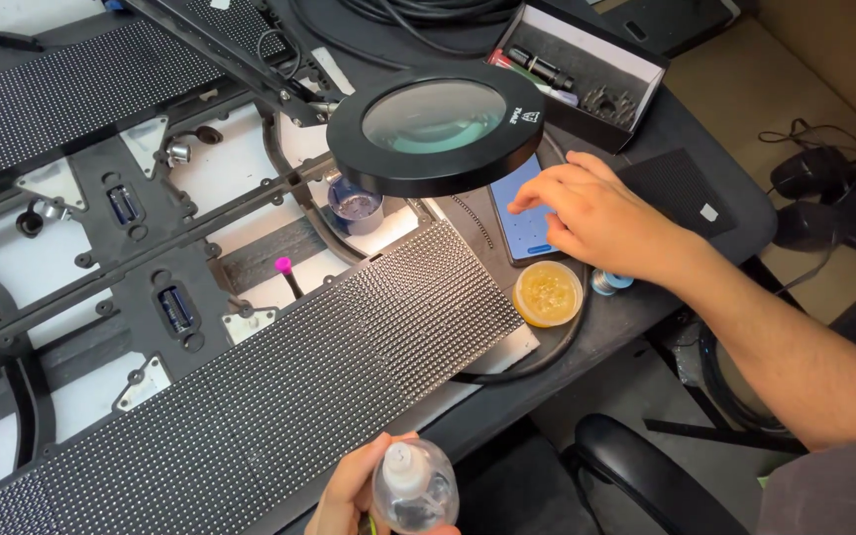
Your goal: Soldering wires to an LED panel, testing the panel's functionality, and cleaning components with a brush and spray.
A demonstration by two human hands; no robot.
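Note:
My right hand [591, 213] reaches over the desk with its fingers spread, the fingertips touching the lit screen of a phone [524, 210] that lies flat. My left hand [354, 490] is at the bottom edge, wrapped around a small clear plastic bottle [413, 487] with a white cap. A round black magnifier lamp [436, 124] on an arm hangs above the phone's left side. A small open tin of amber paste [547, 293] sits just below the phone. A long black dot-matrix panel [279, 386] lies in front of me.
A black frame with connectors [131, 258] over a white sheet fills the left. A pink-tipped tool [285, 269], a small blue pot [355, 206], a solder spool [608, 282], an open black box of parts [587, 74], headphones [839, 198] and a chair armrest [646, 471] surround the desk.

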